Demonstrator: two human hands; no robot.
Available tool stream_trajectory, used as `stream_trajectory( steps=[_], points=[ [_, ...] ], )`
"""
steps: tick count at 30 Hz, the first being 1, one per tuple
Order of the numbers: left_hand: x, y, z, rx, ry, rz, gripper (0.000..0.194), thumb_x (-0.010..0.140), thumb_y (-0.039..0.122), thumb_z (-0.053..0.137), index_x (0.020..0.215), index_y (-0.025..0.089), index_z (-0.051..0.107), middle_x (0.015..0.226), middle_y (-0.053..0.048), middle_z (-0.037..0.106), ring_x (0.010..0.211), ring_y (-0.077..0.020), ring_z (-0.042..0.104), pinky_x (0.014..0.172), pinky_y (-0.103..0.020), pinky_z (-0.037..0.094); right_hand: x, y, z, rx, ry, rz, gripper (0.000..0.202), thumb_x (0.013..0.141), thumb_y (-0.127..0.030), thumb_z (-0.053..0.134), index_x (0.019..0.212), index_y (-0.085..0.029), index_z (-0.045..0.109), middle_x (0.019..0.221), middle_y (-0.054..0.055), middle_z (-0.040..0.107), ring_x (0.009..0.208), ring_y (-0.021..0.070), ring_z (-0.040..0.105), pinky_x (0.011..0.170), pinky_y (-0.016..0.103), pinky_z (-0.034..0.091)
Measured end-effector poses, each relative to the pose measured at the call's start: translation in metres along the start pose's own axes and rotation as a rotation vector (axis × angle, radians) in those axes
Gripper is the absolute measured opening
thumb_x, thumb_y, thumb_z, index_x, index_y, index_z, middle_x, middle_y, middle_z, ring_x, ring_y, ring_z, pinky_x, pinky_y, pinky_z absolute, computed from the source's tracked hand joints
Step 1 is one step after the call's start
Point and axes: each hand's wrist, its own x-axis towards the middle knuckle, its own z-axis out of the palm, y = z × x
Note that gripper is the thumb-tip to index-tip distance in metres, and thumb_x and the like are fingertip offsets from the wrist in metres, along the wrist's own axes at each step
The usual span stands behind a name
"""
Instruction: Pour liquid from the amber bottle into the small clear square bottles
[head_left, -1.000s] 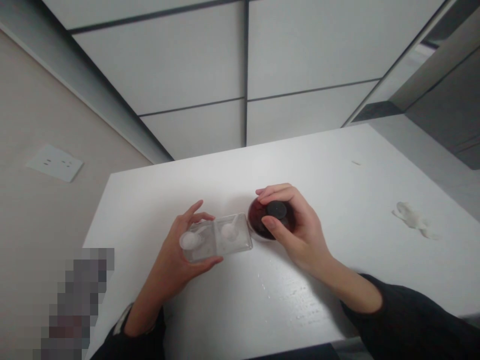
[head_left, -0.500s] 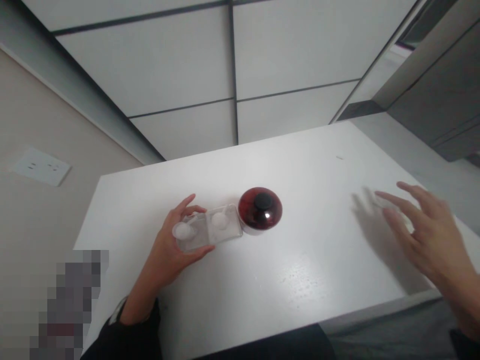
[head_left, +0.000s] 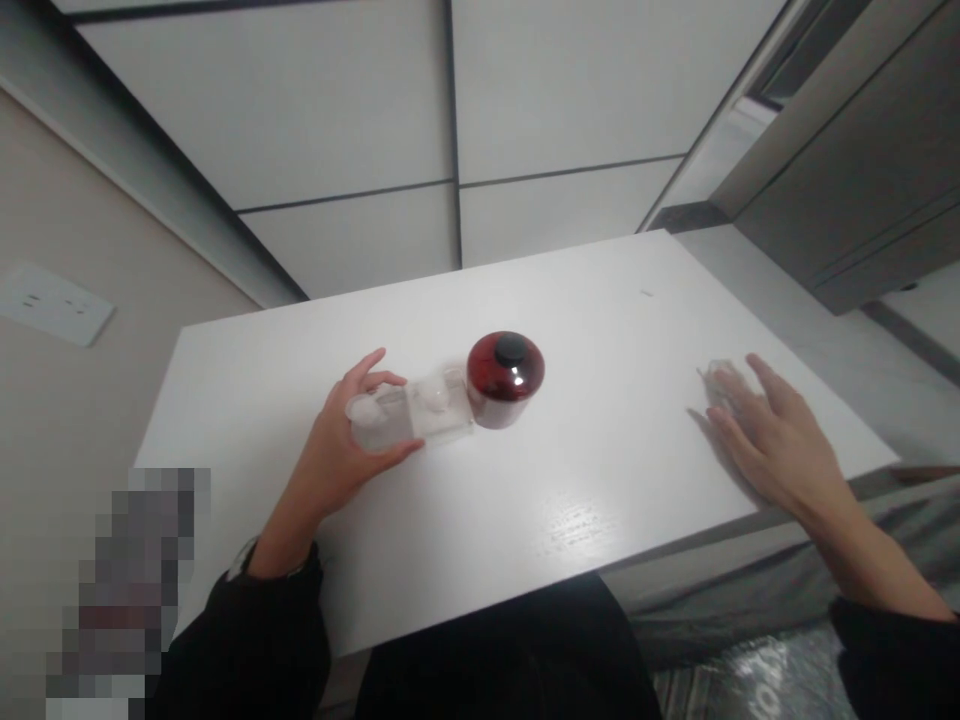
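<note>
**No readable labels on either container**

Your left hand (head_left: 341,450) grips the clear case (head_left: 409,412), fingers pinching its near end on the tabletop (head_left: 585,300). The dark red jar (head_left: 505,366) touches its far end. Your right hand (head_left: 772,440) lies spread over a crumpled clear wrapper (head_left: 718,378), well apart.

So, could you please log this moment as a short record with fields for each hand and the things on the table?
left hand: left hand grips the clear two-well case at its left end
right hand: right hand lies flat, fingers on the crumpled clear wrapper
beside the case: dark red jar with black cap, upright, at the case's right end; contact cannot be told
surface: white table
</note>
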Motion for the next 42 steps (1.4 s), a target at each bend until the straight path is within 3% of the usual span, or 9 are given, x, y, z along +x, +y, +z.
stream_trajectory(
  steps=[5,10,13,16,20,25,30,34,42],
  points=[
    [-0.001,0.005,0.003,0.018,0.025,0.022,0.101,0.077,0.047,0.092,0.161,0.022,0.04,0.139,-0.012,0.07,0.135,-0.0326,0.063,0.125,-0.054,0.039,-0.033,-0.056,0.001,-0.001,-0.072,-0.094,0.06,0.111,-0.053,0.041,0.155,-0.015,0.057,0.163,0.018,0.057,0.151,0.0355,0.056,0.122,0.059,0.052],
    [0.0,0.003,0.008,-0.011,0.046,0.059,0.101,0.073,0.039,0.094,0.159,0.019,0.044,0.135,-0.013,0.071,0.133,-0.0331,0.063,0.121,-0.051,0.041,-0.06,-0.186,0.022,0.19,-0.268,-0.475,0.067,0.108,-0.037,0.054,0.17,-0.018,0.037,0.175,0.018,0.039,0.161,0.0318,0.042,0.122,0.055,0.053],
    [0.001,0.001,0.009,-0.024,0.042,0.058,0.101,0.074,0.039,0.094,0.159,0.018,0.042,0.137,-0.015,0.07,0.132,-0.0326,0.064,0.12,-0.049,0.042,-0.058,-0.267,0.039,0.358,-0.449,-0.701,0.066,0.107,-0.035,0.057,0.165,-0.009,0.043,0.173,0.023,0.039,0.163,0.0313,0.037,0.129,0.052,0.044],
    [0.001,0.001,0.008,-0.035,0.033,0.047,0.102,0.074,0.039,0.094,0.159,0.02,0.041,0.139,-0.014,0.07,0.133,-0.0325,0.063,0.121,-0.05,0.041,-0.055,-0.311,0.05,0.463,-0.568,-0.879,0.069,0.106,-0.051,0.059,0.158,-0.006,0.053,0.172,0.02,0.043,0.161,0.0299,0.041,0.131,0.043,0.041],
    [0.002,0.003,0.006,-0.027,0.022,0.038,0.103,0.074,0.045,0.093,0.159,0.021,0.041,0.14,-0.015,0.069,0.134,-0.0338,0.063,0.122,-0.053,0.04,-0.069,-0.286,0.042,0.429,-0.533,-0.882,0.065,0.106,-0.054,0.061,0.153,-0.009,0.058,0.168,0.017,0.051,0.161,0.0263,0.043,0.13,0.04,0.043],
    [0.002,0.003,0.005,-0.005,0.015,0.024,0.104,0.075,0.048,0.091,0.161,0.018,0.041,0.14,-0.015,0.069,0.136,-0.0346,0.062,0.124,-0.055,0.04,-0.1,-0.166,-0.001,0.218,-0.317,-0.59,0.077,0.106,-0.026,0.061,0.174,-0.027,0.027,0.169,0.011,0.05,0.154,0.0282,0.052,0.118,0.049,0.057],
    [0.002,0.002,0.005,-0.014,0.018,0.003,0.11,0.073,0.054,0.092,0.162,0.019,0.039,0.14,-0.016,0.068,0.134,-0.036,0.063,0.121,-0.057,0.042,-0.115,-0.089,-0.026,-0.157,-0.133,-0.295,0.077,0.109,-0.035,0.052,0.177,-0.03,0.015,0.174,0.014,0.042,0.151,0.0375,0.053,0.107,0.057,0.064],
    [0.002,0.004,0.004,0.002,0.025,-0.01,0.105,0.075,0.051,0.09,0.162,0.019,0.04,0.14,-0.016,0.068,0.133,-0.035,0.063,0.119,-0.055,0.045,-0.115,-0.125,-0.009,-0.138,-0.122,-0.342,0.083,0.109,-0.039,0.053,0.177,-0.019,0.011,0.172,0.02,0.043,0.156,0.0376,0.046,0.108,0.056,0.063],
    [0.0,0.006,0.003,-0.022,0.017,0.0,0.104,0.075,0.049,0.092,0.16,0.023,0.038,0.139,-0.013,0.069,0.136,-0.0334,0.063,0.124,-0.054,0.04,-0.07,-0.287,0.052,0.367,-0.512,-0.793,0.084,0.104,-0.068,0.054,0.166,-0.012,0.045,0.176,0.016,0.033,0.166,0.0305,0.033,0.132,0.047,0.041]
  ],
)
